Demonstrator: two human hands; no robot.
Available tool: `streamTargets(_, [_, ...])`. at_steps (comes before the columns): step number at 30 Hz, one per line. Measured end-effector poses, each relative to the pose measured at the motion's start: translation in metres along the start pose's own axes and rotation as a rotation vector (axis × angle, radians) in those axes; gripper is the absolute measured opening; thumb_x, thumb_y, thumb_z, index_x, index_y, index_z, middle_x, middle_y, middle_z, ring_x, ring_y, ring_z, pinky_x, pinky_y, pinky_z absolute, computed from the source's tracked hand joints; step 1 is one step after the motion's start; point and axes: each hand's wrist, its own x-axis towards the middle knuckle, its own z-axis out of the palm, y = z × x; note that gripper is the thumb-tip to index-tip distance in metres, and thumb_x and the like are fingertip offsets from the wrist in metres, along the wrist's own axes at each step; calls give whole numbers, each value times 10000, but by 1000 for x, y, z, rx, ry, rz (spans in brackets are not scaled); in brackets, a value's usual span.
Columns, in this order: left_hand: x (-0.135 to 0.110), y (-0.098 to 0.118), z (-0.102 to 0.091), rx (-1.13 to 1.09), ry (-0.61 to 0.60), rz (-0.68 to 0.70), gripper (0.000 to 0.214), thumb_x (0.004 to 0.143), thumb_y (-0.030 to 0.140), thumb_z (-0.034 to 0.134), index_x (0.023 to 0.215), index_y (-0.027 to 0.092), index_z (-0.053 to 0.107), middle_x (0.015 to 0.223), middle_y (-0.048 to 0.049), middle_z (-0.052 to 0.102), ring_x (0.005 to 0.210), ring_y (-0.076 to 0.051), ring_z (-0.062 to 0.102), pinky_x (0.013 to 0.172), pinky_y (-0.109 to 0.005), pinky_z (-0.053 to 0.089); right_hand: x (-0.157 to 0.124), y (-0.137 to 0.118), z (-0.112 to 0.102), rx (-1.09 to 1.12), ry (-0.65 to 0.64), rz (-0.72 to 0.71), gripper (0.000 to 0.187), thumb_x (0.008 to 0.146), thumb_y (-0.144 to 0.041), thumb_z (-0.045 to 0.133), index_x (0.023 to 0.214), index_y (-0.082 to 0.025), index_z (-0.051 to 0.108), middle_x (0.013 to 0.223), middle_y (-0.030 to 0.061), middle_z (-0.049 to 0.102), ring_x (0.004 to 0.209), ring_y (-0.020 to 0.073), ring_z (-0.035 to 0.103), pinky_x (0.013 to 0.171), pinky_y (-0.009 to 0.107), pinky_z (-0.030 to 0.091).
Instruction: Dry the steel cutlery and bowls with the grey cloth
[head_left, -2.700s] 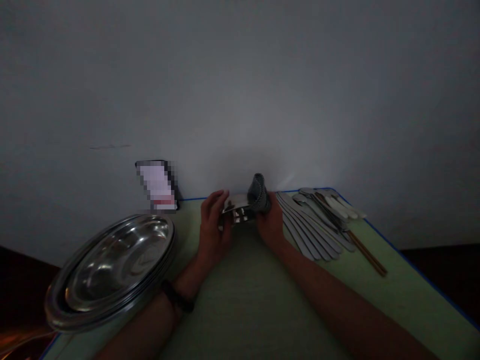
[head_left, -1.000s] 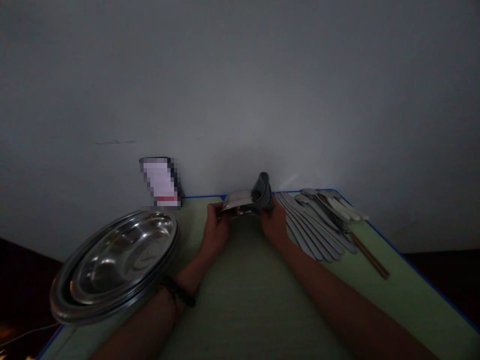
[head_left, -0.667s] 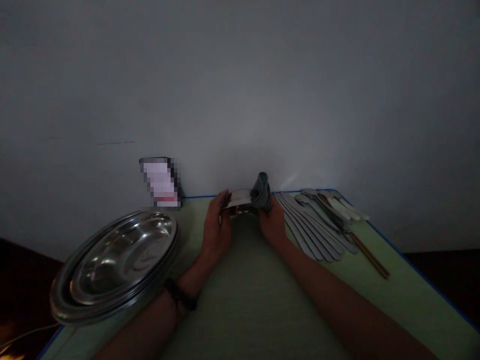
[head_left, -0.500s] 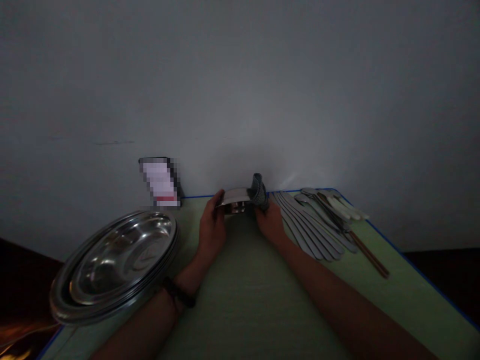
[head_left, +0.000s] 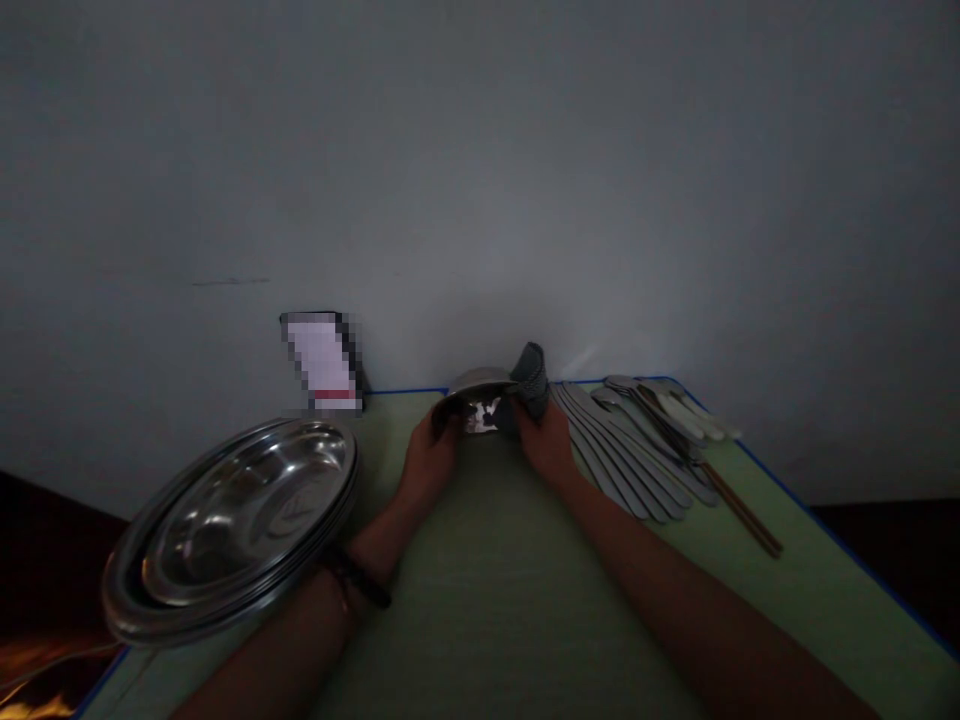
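Observation:
A shiny metal bowl (head_left: 480,378) is tilted up above the far part of the table, its hollow side partly turned toward me. My left hand (head_left: 430,452) is closed on the bowl's left edge, with the thumb at the inside. At the right rim, my right hand (head_left: 547,447) is closed around a dark grey checked cloth (head_left: 533,376). The cloth folds over that rim, and part of it lies against the inside of the bowl. Some fingertips of both hands are hidden by the bowl and the cloth.
Several nested metal basins (head_left: 225,520) stand at the left of the green table (head_left: 480,620). Flat-handled metal utensils (head_left: 622,455), white-handled spoons (head_left: 686,412) and brown chopsticks (head_left: 742,510) lie at right. A phone (head_left: 322,360) leans on the wall (head_left: 480,180) behind.
The bowl has tipped so that more of its inside shows. My right hand has shifted slightly right with the cloth, which now reaches further into the bowl. My left hand has dropped slightly.

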Motion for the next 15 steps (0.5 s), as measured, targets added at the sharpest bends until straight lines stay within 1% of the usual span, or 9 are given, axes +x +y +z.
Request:
streamTargets(2, [-6,7,5,-28,42,34,457,818,276,504,1261,166,479,1215,-100,596,1087,-218,568,956,-379,419,0,0,-1,51,46,-46,245,767,-356,513,813,-155,645,766,95,681,740,247,620,646,347,462])
streamTargets(4, [-10,13,8,-47,77,82,534,824,242,497,1343,190,380,1273,-99,551,1126,-198,543,979,-361,402,0,-1,-2,78,66,-80,231,750,-309,516,867,-152,638,793,95,683,753,239,615,669,346,466])
streamTargets(5, [-11,14,8,-51,86,97,527,826,227,489,1342,200,384,1279,-92,548,1142,-193,532,991,-355,391,0,-2,-2,81,69,-84,237,745,-298,515,884,-147,635,800,99,683,753,237,614,675,347,466])
streamTargets(7, [-9,15,7,-61,80,93,458,826,222,480,1284,207,470,1258,-75,572,1162,-199,518,1013,-356,369,0,-3,-2,79,65,-77,251,745,-296,515,904,-139,630,810,105,683,758,237,614,680,348,467])
streamTargets(10, [-2,8,2,-130,50,13,383,809,275,510,1180,207,574,1196,-60,620,1137,-225,535,1006,-385,377,-1,-3,-1,68,42,-71,257,758,-314,516,912,-144,631,830,102,685,780,237,621,688,346,468])
streamTargets(15, [7,-7,1,-380,77,-145,368,782,334,534,1119,201,598,1191,-68,621,1094,-240,564,919,-390,453,0,-2,2,-18,-67,-58,277,808,-371,501,905,-163,655,855,114,696,812,256,638,691,351,466])
